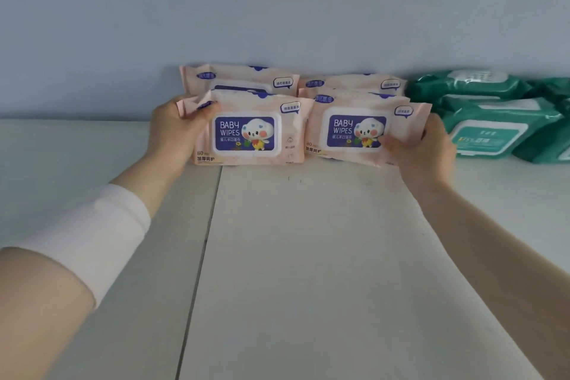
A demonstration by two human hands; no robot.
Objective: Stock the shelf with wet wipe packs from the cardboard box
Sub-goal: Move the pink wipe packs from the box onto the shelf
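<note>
Left hand point(174, 136): thumb and fingers clamped on the 9 o'clock end of the left pink pack point(246, 133). Right hand point(424, 148): thumb across the front, gripping the 3 o'clock end of the right pink pack point(351, 129). Both packs were side by side on the white shelf point(308, 241). More pink packs point(240, 79) stood at 12 o'clock, green packs point(493, 129) at 3 o'clock.

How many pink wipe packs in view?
5: front left pack in left hand, back left pack; front right pack in right hand, middle right pack, back right pack. Others may be hidden.
</note>
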